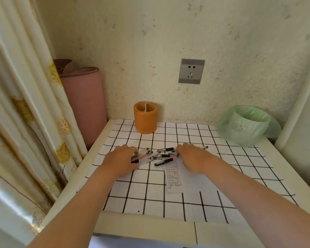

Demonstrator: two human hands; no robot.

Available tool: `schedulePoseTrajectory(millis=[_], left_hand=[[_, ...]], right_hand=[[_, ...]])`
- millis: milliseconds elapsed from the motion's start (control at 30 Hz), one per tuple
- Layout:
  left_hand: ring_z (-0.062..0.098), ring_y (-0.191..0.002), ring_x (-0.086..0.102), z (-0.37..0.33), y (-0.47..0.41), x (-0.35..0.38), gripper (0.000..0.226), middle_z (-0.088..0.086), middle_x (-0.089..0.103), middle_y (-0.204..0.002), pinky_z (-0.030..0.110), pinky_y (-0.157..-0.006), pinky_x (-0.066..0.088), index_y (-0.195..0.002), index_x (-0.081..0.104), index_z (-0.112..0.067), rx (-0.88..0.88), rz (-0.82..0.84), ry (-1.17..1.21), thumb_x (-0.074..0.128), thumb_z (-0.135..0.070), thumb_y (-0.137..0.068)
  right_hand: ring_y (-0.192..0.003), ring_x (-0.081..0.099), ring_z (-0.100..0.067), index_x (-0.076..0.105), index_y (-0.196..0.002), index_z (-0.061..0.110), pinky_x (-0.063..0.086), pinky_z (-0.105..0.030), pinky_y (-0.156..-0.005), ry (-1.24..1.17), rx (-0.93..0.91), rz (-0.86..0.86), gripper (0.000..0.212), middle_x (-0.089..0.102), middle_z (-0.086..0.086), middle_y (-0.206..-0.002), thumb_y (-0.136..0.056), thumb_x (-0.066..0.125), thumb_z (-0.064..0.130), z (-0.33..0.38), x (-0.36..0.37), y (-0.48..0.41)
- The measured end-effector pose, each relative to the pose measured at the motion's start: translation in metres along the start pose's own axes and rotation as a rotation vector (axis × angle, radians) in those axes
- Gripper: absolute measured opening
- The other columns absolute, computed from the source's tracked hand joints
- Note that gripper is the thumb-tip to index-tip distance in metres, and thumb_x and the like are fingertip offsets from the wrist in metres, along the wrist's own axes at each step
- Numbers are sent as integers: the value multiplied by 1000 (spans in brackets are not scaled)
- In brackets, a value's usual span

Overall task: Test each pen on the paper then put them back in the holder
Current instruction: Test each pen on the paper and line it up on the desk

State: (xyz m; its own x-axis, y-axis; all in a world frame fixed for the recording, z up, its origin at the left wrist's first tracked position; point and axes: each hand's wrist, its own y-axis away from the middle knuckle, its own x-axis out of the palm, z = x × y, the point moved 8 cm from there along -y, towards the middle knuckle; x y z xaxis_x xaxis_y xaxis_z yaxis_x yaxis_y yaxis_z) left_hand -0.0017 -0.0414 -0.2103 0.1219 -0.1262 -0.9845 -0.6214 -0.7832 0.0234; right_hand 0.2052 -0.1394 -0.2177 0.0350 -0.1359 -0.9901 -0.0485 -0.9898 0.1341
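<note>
left hand (122,158): forearm comes in from the lower left, palm down. fingers curled over the left end of the pens (161,155), thumb underneath, so it grips a few of them, one with red ink.
pens: loose pile on the table, mid-frame between both hands. clear barrels, black caps. none are in the holder.
right hand (193,158): forearm comes in from the lower right, palm down, knuckles up. fingers bend down onto the right edge of the pile. fingertips are hidden, so can't tell if it's gripping or just touching.
paper (174,178): flat on the table just below the pile, partly under the right hand, with rows of small test marks in black and red.
surface: white table (132,226) with a black-grid cover (150,199).
room, left to right: cream floral curtain (16,104); pink rolled mat (84,104) upright in the corner; orange holder (145,118) upright at the back edge by the wall, well apart from the pens; grey wall socket (191,71); bin with green liner (245,125) at the back right.
</note>
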Motion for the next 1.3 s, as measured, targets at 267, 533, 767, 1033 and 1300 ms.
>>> schedulePoseTrajectory(millis=[267,533,767,1033,1300], left_hand=[[16,-102,51,-1,-6,-1,46,-3,53,-116,30,-76,46,-128,50,-30,-52,-1,-30,67,-43,-88],[14,-93,51,0,-2,-6,43,-3,53,-109,28,-69,41,-126,53,-26,-146,-68,-67,61,-49,-90],[18,-110,51,2,5,-10,51,-2,52,-121,30,-73,43,-135,49,-26,-147,-84,-52,50,-57,-95],[19,-119,44,18,21,-4,64,-1,49,-124,37,-91,49,-143,40,-32,-92,49,37,64,-50,-87],[15,-112,53,44,20,-7,43,1,57,-130,28,-92,42,-148,40,-25,-108,73,449,40,-31,-105]], right_hand=[[-79,51,-24,52,-108,11,35,-33,-63,-76,152,-100,15,58,-11,-101,-94,46,12,-46,-25,-9],[-83,54,-24,57,-99,20,43,-33,-68,-159,29,-108,9,55,-5,-88,-93,55,26,-36,-13,-18],[-88,61,-31,55,-117,7,36,-33,-59,173,0,-49,22,51,-12,-117,-96,50,10,-27,-9,-24],[-95,63,-30,45,-127,9,43,-34,-68,243,-15,-5,30,56,-11,-119,-97,47,10,-16,-6,-26],[-82,63,-28,51,-124,18,37,-34,-68,229,-158,-172,30,55,-5,-115,-94,54,15,27,-48,-20]])
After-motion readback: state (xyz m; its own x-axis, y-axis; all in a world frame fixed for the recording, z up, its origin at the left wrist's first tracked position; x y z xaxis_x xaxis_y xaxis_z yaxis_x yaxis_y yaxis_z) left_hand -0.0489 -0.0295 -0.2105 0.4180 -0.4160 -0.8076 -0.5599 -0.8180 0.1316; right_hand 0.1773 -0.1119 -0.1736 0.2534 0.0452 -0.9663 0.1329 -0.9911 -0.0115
